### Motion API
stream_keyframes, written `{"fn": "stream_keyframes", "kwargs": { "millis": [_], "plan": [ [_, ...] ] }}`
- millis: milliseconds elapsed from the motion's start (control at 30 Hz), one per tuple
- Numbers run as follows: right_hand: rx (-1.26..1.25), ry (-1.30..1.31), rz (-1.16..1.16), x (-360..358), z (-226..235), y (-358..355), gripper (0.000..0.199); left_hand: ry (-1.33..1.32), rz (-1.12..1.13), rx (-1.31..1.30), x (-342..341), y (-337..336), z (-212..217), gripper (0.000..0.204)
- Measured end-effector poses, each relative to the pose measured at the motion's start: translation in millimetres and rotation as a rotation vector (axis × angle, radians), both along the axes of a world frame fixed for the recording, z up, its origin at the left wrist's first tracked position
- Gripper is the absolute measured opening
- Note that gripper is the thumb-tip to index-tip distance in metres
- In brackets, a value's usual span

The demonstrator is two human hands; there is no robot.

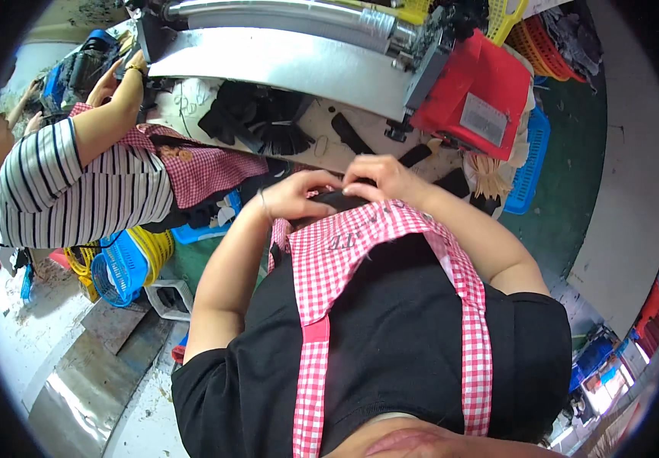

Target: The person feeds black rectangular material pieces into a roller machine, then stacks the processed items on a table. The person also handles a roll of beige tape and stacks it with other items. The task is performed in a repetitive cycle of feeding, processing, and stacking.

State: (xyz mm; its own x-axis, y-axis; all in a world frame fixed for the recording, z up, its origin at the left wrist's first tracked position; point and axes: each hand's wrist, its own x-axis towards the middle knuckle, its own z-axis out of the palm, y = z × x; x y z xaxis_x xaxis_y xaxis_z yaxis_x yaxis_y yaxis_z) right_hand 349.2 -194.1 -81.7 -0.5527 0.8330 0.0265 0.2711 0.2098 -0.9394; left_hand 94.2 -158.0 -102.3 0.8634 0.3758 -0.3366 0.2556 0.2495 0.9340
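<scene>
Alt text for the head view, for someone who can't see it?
The wearer's left hand and right hand hold black material just beyond a red-checked apron, at a cluttered workbench. Beyond is a machine with a red housing; at left, a striped-top co-worker.

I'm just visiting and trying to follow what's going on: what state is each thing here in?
Left hand: fingers bent, gripping.
Right hand: fingers bent, gripping.
Dark cloth: held between both hands, partly hidden.
Checked apron: worn over a black shirt.
Black pieces: heaped loosely on the worktop.
Orange basket: loaded with dark grey material.
Metal roller: turning or still, can't tell.
</scene>
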Motion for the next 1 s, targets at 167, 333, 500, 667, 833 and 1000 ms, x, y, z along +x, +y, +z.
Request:
{"fn": "stream_keyframes", "kwargs": {
  "millis": [167,333,500,667,833,1000],
  "plan": [
    [-0.075,-0.009,-0.134,9,-8,-8,0.015,0.103,0.44,0.398,-6,-48,20,0.04],
    [0.379,-0.109,-0.074,-22,44,78,0.023,0.001,0.747,0.514,0,-17,41,0.02],
    [0.991,-0.332,-0.514,-133,55,259,0.058,0.054,0.959,0.18,-13,34,74,0.017],
    [0.364,-0.781,-0.507,-135,32,298,0.073,0.132,0.999,0.156,-14,77,49,0.019],
    [0.545,-0.731,-0.608,-113,12,267,0.067,0.105,0.846,0.163,-16,83,53,0.031],
    [0.574,-0.758,-0.619,-94,15,253,0.065,0.12,0.79,0.189,-17,97,49,0.032]
  ]
}}
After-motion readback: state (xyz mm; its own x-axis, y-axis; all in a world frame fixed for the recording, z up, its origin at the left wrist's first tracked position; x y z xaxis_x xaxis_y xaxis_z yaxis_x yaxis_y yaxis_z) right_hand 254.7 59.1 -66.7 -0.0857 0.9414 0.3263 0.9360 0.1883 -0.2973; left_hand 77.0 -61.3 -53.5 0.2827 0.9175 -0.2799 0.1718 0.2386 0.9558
